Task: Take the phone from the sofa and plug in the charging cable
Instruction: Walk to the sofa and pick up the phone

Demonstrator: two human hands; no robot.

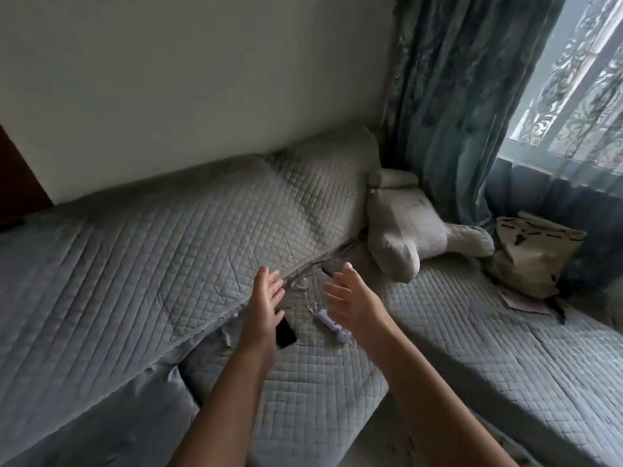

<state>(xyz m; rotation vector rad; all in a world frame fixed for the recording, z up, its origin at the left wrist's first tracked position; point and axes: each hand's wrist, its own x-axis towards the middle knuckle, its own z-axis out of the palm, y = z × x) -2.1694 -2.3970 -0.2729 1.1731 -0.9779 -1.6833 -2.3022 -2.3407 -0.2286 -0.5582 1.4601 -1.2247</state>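
A black phone [286, 333] lies flat on the sofa seat [303, 382], partly hidden under my left hand [263, 301]. Both hands hover over the seat with palms facing each other and fingers spread, holding nothing. My right hand [350, 298] is just right of a thin white cable [312, 298] that runs from the crease of the backrest down to a small white and lilac device [333, 323] lying on the seat. The cable's plug end is too small to make out.
The sofa has a grey quilted cover and a backrest [168, 247] against a pale wall. A white plush toy [404, 230] sits in the corner. A cream bag [532, 254] and papers [526, 301] lie at the right, under the curtains [455, 112].
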